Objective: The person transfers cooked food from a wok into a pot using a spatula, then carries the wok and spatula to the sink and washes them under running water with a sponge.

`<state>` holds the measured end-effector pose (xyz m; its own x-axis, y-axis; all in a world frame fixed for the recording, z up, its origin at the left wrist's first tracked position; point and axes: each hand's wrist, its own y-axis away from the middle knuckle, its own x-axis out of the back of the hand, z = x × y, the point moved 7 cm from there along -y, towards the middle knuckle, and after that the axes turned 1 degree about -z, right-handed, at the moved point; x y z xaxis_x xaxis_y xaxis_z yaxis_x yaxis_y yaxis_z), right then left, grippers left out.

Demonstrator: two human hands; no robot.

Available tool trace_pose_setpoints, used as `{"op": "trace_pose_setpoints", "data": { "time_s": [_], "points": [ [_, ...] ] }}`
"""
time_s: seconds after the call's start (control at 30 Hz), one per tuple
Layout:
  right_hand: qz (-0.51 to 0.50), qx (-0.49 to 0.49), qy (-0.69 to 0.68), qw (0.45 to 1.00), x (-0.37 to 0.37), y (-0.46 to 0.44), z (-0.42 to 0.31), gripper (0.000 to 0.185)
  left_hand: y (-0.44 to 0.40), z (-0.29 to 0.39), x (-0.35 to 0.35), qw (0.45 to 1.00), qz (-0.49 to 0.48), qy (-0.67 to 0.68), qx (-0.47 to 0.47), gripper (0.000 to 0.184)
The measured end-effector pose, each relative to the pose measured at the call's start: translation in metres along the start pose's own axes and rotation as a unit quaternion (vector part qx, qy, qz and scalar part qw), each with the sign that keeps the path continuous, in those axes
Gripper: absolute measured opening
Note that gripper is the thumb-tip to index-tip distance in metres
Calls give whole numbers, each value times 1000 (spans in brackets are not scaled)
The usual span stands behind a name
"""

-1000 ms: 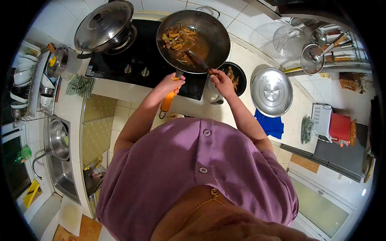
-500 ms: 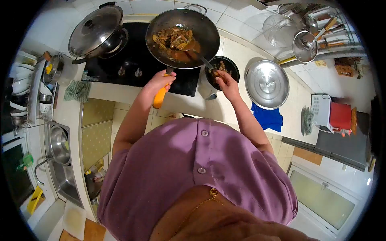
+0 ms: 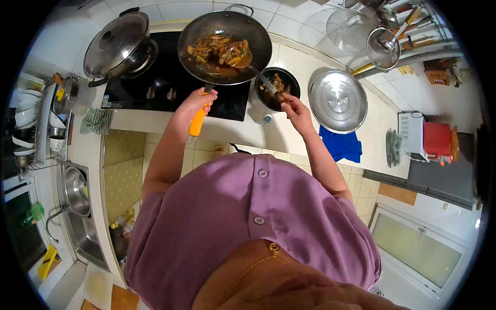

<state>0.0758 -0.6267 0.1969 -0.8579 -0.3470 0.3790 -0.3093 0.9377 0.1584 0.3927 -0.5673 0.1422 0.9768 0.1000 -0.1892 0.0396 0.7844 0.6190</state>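
Blue cloth (image 3: 340,145) over the counter (image 3: 378,142) edge, steel bowl (image 3: 74,198) in the sink (image 3: 89,243)

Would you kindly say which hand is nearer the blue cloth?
Right: the right hand is left of the blue cloth; the left hand grips the orange handle, farther left.

Passage opens between lidded pot (image 3: 116,44) and wok (image 3: 258,41); black pot (image 3: 295,88) blocks wok's right.

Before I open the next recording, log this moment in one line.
left hand: gripping orange handle of wok; right hand: holding utensil that extends over wok; wok: contains food; black pot: beside wok, also holding food
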Motion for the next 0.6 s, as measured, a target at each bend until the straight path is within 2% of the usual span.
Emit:
{"op": "trace_pose_setpoints", "data": {
  "time_s": [0.3, 0.5, 0.53, 0.6],
  "points": [
    [28, 23, -3, 999, 61, 46, -9, 35, 6, 5, -2, 1000, -8, -3, -4, 19],
    [77, -18, 59, 995, 107, 91, -5, 34, 5, 2, -2, 1000, 0, -4, 5, 19],
    [83, -31, 103, 991, 114, 98, -5, 33, 7, 4, -2, 1000, 7, -4, 4, 19],
    [100, -11, 148, 984, 121, 106, -4, 32, 7, 3, -2, 1000, 14, -3, 6, 19]
  ]
}}
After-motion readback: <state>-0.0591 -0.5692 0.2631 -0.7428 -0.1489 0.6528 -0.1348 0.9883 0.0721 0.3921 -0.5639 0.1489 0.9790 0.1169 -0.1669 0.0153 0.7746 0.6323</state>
